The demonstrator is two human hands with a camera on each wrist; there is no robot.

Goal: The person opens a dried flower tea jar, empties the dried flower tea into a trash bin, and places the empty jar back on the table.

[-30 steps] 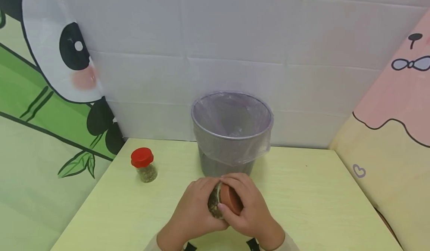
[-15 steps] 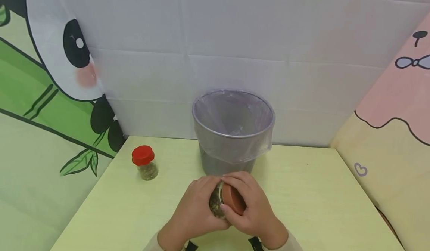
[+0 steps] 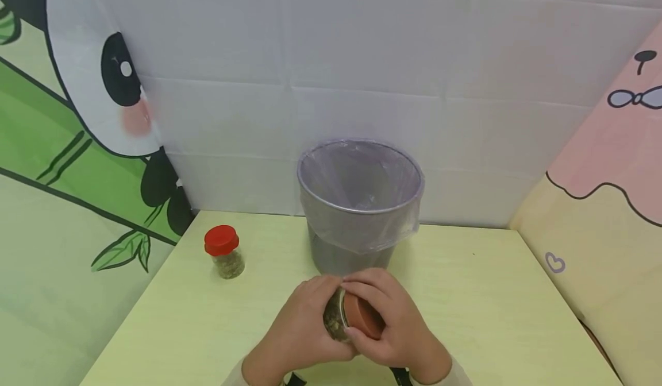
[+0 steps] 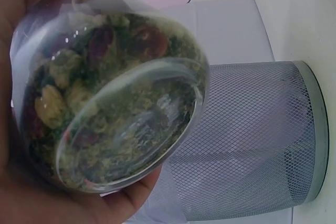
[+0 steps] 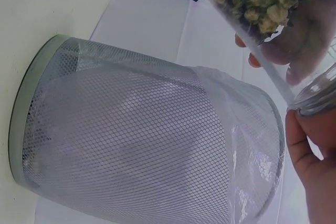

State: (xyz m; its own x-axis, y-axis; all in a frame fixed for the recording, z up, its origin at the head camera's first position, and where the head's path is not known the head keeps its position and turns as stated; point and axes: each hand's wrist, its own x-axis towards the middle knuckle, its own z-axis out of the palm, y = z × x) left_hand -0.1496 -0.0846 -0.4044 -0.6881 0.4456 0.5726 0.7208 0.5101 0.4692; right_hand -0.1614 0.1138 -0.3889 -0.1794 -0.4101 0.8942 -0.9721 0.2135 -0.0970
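Jar [image 3: 334,317] near centre, tilted, bin [image 3: 331,257] beyond. Left hand [image 3: 304,324] fingers wrapped round glass, likely steadying it; right hand [image 3: 395,320] fingers clamped on brown lid [image 3: 363,316], likely for leverage. Red-capped jar [image 3: 223,250] left, seemingly out of way.

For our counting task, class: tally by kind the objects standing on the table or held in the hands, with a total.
Jars: 2 (red-lidded clear round jar, standing; orange-brown-lidded clear round jar, held by left hand and right hand)
Bins: 1 (grey round mesh bin with translucent plastic liner)
Total: 3
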